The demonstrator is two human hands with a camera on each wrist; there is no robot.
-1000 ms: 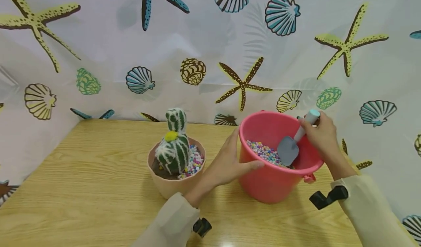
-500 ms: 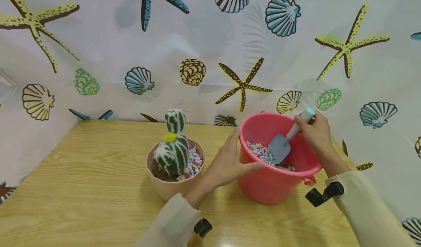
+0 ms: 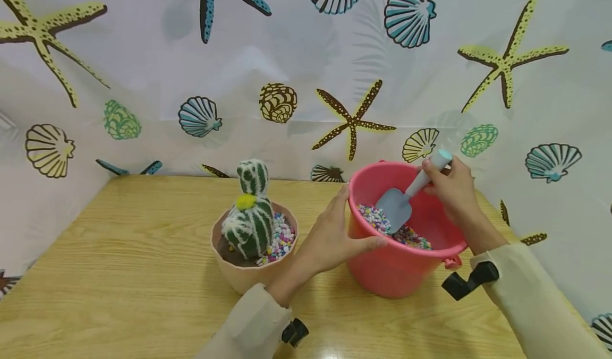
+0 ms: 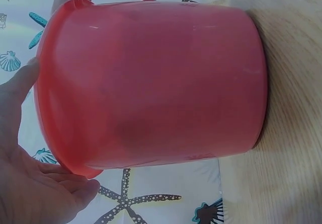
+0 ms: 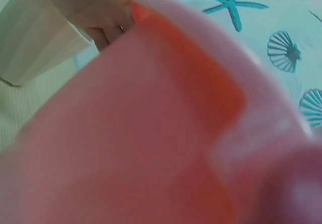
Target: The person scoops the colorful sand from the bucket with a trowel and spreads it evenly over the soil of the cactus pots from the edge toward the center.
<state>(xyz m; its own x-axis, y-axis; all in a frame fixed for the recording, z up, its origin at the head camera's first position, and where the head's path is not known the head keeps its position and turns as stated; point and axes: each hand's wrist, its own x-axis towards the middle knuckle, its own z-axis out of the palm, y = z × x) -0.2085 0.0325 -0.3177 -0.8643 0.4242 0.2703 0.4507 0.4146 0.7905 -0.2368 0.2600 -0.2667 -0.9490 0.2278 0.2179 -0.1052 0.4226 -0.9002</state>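
Note:
In the head view my left hand (image 3: 330, 238) holds the pink bucket (image 3: 389, 271) at its left rim, thumb along the near side and fingers toward the back. The left wrist view has the thumb and fingers (image 4: 75, 186) spread around the bucket's rim. My right hand (image 3: 454, 186) grips the pale handle of a small shovel (image 3: 394, 208) over the bucket's right side. The grey blade leans down against colourful pebbles (image 3: 375, 218) inside. The bucket wall fills most of the right wrist view, which hides the shovel.
Left of the bucket stands a peach pot (image 3: 248, 276) with a fuzzy cactus (image 3: 251, 229) and more coloured pebbles (image 3: 282, 242), close beside my left forearm. A wooden table (image 3: 119, 274) carries both. Behind hangs a white cloth (image 3: 287, 45) printed with shells and starfish.
The right hand has moved left with the shovel, whose blade has shifted leftward across the bucket to the pebbles by the left wall. The left hand stays on the rim.

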